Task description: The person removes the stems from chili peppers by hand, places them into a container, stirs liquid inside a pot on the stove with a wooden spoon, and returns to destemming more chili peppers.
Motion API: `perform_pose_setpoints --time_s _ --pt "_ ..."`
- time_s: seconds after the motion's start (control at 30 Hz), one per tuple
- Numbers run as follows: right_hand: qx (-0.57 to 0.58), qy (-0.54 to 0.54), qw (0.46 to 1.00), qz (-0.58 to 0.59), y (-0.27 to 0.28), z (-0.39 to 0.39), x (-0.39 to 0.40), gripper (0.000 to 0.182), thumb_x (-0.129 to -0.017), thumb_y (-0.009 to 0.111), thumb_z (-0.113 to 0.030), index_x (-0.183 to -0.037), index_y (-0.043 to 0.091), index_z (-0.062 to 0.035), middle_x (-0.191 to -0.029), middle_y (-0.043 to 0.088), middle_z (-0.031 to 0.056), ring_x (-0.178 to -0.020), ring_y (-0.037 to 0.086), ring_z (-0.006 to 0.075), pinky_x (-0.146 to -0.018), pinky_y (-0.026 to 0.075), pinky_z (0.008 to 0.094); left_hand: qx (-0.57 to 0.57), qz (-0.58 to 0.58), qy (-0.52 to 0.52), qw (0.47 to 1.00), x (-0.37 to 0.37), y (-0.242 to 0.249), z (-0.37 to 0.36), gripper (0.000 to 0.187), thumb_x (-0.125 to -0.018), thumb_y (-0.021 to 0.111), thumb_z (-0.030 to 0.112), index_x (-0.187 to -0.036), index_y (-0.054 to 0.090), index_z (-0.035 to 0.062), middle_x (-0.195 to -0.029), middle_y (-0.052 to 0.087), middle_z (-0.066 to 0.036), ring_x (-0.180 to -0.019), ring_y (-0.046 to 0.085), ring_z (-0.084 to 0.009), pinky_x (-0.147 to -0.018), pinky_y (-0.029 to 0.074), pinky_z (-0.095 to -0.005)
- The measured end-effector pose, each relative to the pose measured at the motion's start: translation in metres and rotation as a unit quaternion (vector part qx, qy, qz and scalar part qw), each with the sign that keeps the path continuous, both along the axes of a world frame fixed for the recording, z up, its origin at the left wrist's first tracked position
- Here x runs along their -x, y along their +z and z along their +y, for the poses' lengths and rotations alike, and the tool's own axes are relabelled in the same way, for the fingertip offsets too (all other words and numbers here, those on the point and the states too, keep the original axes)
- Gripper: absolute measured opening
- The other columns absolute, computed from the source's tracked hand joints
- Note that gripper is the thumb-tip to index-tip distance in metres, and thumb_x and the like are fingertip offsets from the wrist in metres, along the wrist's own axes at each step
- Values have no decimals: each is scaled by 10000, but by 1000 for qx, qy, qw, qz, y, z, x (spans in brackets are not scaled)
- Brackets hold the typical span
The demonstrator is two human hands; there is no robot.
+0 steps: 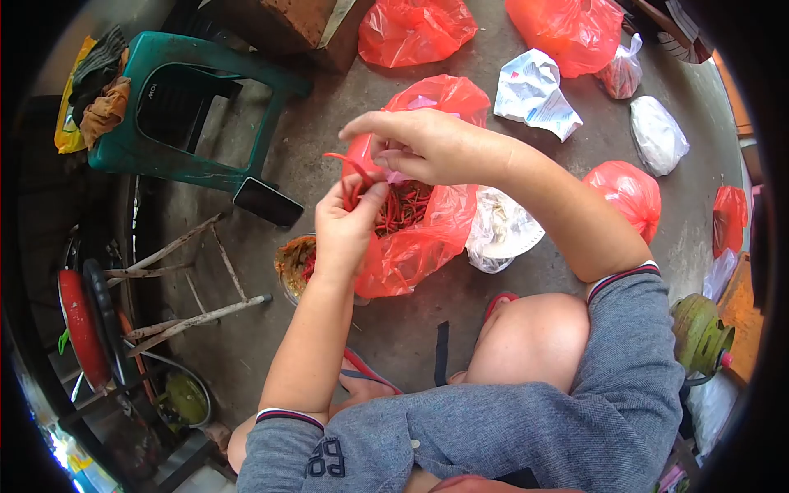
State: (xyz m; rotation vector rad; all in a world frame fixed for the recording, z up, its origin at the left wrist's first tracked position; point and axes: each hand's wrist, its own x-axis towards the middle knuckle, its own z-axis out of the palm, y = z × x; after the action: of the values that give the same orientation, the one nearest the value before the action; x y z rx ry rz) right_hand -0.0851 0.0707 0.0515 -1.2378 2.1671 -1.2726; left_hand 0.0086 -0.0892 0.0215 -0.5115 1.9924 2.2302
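Observation:
My left hand (pixel 345 222) is closed around several long red chillies (pixel 355 185), their tips poking up past the fingers. Just above it and to the right, my right hand (pixel 415 144) has its index finger stretched out and its thumb apart; I see nothing held in it. Beneath both hands, an opened red plastic bag (pixel 419 255) lies on the floor with a heap of red chillies (pixel 407 205) inside. Partly hidden behind my left forearm is a bowl (pixel 289 259) with reddish contents. A white plastic-covered container (pixel 509 226) sits right of the bag.
A green plastic stool (pixel 197 66) bearing cloths stands at upper left, with a phone (pixel 269 202) at its edge. More red bags (pixel 419 29), a crumpled white bag (pixel 538 90) and a white bundle (pixel 657 135) lie beyond. Wooden legs (pixel 197 316) jut in from the left.

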Motion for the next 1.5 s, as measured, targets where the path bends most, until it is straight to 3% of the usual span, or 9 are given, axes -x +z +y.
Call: perform_pose_setpoints --time_s 0.07,0.1,0.23,0.5,0.83,1.03,1.23,1.4,1.5 --pt "65 -90 994 -10 -11 -2 -2 287 -864 532 -89 -1141 489 -27 -832 627 105 -794 630 200 -704 500 305 -80 28 108 991 6 2 -5 185 -814 665 77 -980 602 24 -741 581 22 -569 470 -41 -497 353 -162" --pt "50 -88 992 -70 -14 -2 -4 321 -840 571 -184 -1114 522 -24 -891 649 152 -857 630 295 -744 492 352 -89 24 139 986 8 2 -9 205 -819 662 86 -1000 583 34 -806 597 1 -568 459 -34 -471 340 -157" --pt "2 -21 996 -89 -40 -11 -17 288 -850 568 -247 -999 593 -1 -929 649 169 -876 630 290 -761 488 355 -124 51 208 969 11 2 -7 244 -815 673 108 -1026 562 60 -908 611 -26 -582 462 -33 -445 331 -148" --pt "53 -44 978 -198 -44 -26 -19 243 -892 504 -213 -972 582 3 -771 623 152 -762 617 263 -689 468 353 -182 56 196 962 10 2 -5 251 -825 663 111 -1036 548 39 -876 599 -29 -585 459 -48 -465 339 -158" --pt "125 70 984 -108 -35 -20 -10 186 -893 511 -182 -929 568 -8 -680 592 97 -651 590 234 -641 464 334 -358 -15 204 911 11 -8 -35 213 -854 625 158 -1035 547 76 -912 570 -15 -614 475 -36 -447 349 -129" --pt "-133 77 987 -55 -77 -11 5 214 -815 563 -165 -989 626 -57 -863 645 151 -795 625 291 -715 474 383 -179 -18 139 974 -22 6 -94 199 -918 513 156 -1092 533 60 -924 587 -30 -844 526 -127 -713 442 -243" --pt "-418 168 892 34 -135 -37 -7 329 -753 577 -87 -1080 599 -66 -984 620 177 -918 603 302 -810 473 385 -26 -173 0 985 -69 -13 -124 163 -926 483 162 -1053 509 63 -905 587 -41 -869 543 -132 -798 432 -279" --pt "-344 128 925 93 -173 -69 -3 304 -788 528 -111 -1082 596 -77 -1041 613 159 -959 593 311 -819 473 394 115 -238 -93 960 -85 -31 -128 348 -847 492 -19 -1192 485 26 -1133 553 -77 -1093 496 -151 -949 366 -286" --pt "-236 84 967 41 -224 -97 2 265 -858 450 -164 -1051 613 -83 -1069 613 149 -993 585 304 -825 470 391 157 -117 -56 979 -77 -21 -138 470 -816 454 -67 -1280 417 -5 -1299 456 -125 -1243 404 -209 -1004 338 -299"
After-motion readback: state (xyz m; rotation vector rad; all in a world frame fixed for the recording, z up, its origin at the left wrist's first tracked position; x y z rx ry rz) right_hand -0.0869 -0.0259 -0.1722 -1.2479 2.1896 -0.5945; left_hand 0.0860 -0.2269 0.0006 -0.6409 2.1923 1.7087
